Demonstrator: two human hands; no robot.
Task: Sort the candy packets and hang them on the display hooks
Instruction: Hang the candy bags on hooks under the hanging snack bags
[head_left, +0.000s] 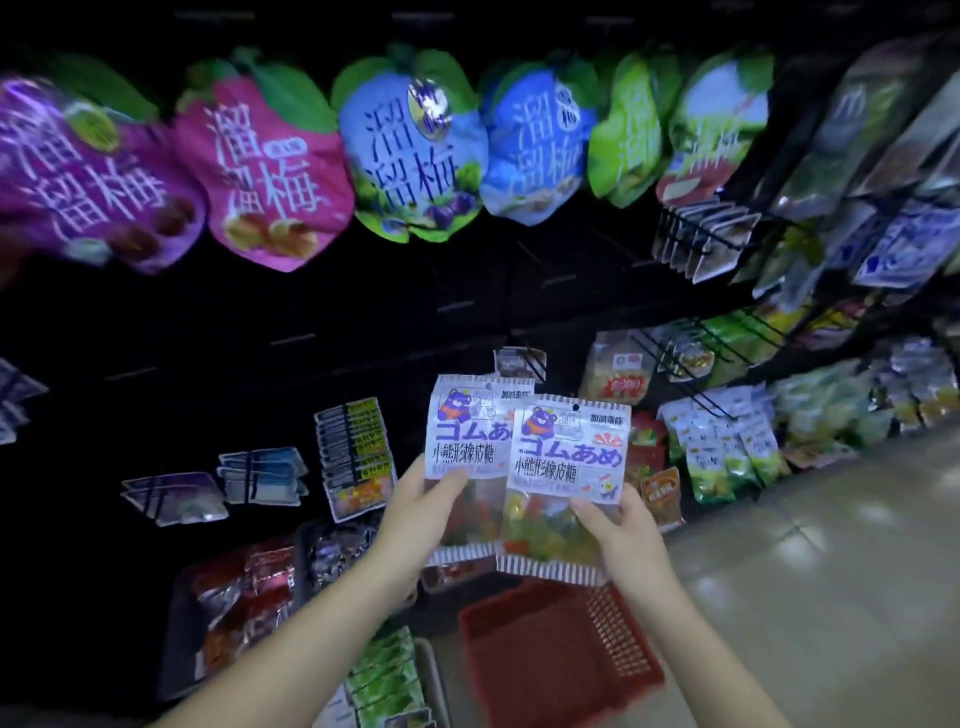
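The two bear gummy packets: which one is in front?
The packet in the right hand; its edge covers part of the other packet, held by the left hand.

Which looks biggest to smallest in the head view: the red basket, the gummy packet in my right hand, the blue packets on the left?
1. Red basket and gummy packet in the right hand: about alike; the packet is nearer the camera, so unranked.
2. Blue packets: clearly smallest.

We find passage along the dark back panel (260, 322) at mid-left. Plum bags (410, 145) crowd the top; black hooks (719, 340) jut at right.
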